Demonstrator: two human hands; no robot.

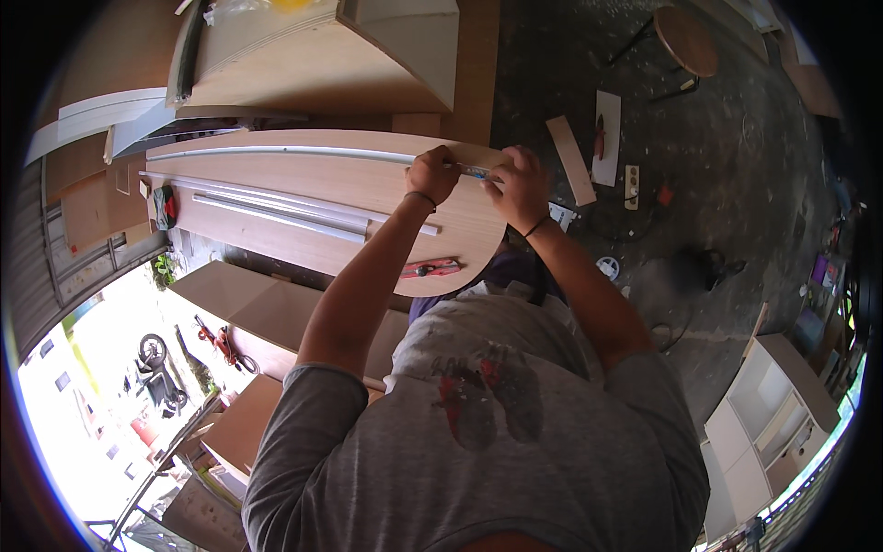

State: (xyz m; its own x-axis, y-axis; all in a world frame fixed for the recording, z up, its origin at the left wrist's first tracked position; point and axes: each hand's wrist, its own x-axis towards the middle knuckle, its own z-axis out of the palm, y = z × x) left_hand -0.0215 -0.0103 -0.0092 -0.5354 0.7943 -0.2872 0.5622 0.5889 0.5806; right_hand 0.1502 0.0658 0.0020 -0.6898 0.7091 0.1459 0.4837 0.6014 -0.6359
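Note:
A long, thin silvery metal strip (pixel 349 156) runs lengthwise along the far part of a pale wooden board (pixel 276 221). My left hand (pixel 432 175) is closed on the strip near its right end, fingers curled over it. Just to the right, my right hand (pixel 521 189) pinches the same end, where a small blue and white patch shows between the hands. The strip's very tip is hidden by my right fingers. Nearer on the board lie shorter metal strips (pixel 303 220) and a red tool (pixel 431 268), too small to name surely.
A large wooden box (pixel 303 69) stands beyond the board. On the dark floor at right are two narrow panels (pixel 572 161), a power strip (pixel 631 188) and a round stool (pixel 686 41). White cabinets (pixel 768 405) stand at lower right, another long cabinet (pixel 248 304) at left.

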